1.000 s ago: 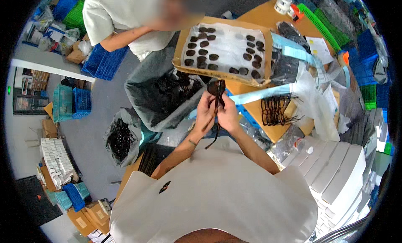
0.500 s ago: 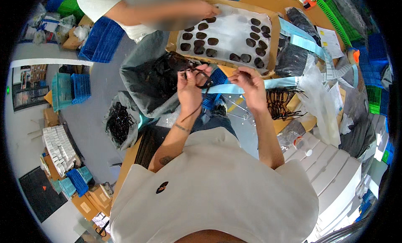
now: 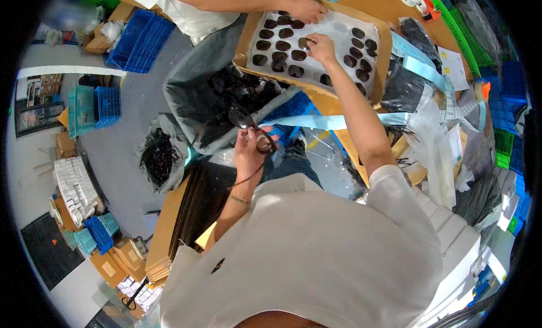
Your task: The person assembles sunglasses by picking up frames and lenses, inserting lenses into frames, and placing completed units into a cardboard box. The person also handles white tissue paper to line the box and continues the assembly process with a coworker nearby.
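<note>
My left hand [image 3: 249,153] is closed around a pair of dark sunglasses [image 3: 241,118], above a grey-lined bin. One dark lens catches the light in the frame; its other side hangs by my palm. At the far side my right hand [image 3: 322,49] reaches over a shallow cardboard box [image 3: 385,59] and pinches a dark lens [image 3: 305,44]. Several loose dark lenses [image 3: 283,46] lie in rows on the box's white lining. A co-worker's hand [image 3: 307,10] rests over the box's far left part.
A grey-lined bin [image 3: 183,96] of dark frames stands left of the box, with a smaller bag [image 3: 157,161] of dark pieces nearer. A light blue strip [image 3: 339,122] crosses below my right forearm. Stacked flat cardboard [image 3: 175,226] is at the near left; blue crates [image 3: 141,42] stand far left.
My right hand has moved away from the left and up into the lens box. My left hand has lowered slightly with the sunglasses. The co-worker's hand has shifted right over the box.
</note>
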Demonstrator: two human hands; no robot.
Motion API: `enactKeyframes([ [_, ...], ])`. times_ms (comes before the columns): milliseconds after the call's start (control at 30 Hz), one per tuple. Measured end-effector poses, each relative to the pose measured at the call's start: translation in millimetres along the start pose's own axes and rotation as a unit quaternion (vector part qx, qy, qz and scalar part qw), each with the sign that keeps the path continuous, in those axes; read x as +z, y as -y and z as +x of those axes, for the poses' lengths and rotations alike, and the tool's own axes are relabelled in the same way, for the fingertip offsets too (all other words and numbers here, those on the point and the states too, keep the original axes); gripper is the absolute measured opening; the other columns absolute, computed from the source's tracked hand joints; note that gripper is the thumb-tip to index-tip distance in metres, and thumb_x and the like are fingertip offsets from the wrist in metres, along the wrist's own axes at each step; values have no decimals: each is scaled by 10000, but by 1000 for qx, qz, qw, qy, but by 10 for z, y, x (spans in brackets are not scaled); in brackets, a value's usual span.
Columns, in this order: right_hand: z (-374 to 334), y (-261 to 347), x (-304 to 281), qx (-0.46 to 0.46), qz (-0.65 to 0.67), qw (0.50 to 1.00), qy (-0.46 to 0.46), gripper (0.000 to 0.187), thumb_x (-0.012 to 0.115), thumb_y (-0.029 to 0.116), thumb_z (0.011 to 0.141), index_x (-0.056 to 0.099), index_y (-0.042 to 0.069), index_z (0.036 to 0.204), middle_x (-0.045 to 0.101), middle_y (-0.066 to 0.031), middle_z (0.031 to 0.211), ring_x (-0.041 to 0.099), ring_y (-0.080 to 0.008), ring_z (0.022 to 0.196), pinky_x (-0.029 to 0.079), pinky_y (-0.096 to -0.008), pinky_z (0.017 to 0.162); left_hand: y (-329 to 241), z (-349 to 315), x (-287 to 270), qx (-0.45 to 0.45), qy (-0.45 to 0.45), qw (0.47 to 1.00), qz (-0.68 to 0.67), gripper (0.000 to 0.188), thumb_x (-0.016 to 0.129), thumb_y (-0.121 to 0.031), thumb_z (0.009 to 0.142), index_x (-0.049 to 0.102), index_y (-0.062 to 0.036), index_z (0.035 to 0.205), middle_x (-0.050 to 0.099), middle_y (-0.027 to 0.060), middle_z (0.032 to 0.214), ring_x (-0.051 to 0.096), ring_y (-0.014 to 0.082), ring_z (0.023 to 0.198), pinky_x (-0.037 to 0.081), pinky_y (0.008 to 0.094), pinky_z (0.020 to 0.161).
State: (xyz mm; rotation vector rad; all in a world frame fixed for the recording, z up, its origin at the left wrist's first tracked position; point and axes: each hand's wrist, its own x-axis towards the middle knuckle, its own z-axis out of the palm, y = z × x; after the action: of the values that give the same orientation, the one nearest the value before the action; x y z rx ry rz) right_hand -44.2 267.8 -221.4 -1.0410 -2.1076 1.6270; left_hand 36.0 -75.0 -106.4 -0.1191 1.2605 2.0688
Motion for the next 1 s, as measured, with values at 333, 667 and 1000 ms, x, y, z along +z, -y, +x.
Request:
enactKeyframes([
  [333,-731,710,-287,-82,-102,991,-1,339,701,197,842,621,36,1130,611,-163,1144,618,-283,992,489,-401,839,-328,199,-178,-40,51,918,390,290,570,-213,971,555,-26,1191,627,91,820,636,175,716,533,323,637],
  [667,-2602,931,-655,-96,45,974,201,194,555,34,885,556,-48,1061,667,-136,885,655,-331,826,521,-377,792,-823,555,766,-10,367,886,284,392,619,-253,939,557,24,1208,659,93,1066,605,160,916,489,320,821],
  [1000,-2654,407,-311,-121,92,979,-132,335,523,-49,821,598,-4,1144,654,-186,819,649,-260,748,501,-323,688,768,504,842,131,253,919,272,360,496,-261,1008,500,-1,1257,594,47,1133,543,123,989,452,276,876],
])
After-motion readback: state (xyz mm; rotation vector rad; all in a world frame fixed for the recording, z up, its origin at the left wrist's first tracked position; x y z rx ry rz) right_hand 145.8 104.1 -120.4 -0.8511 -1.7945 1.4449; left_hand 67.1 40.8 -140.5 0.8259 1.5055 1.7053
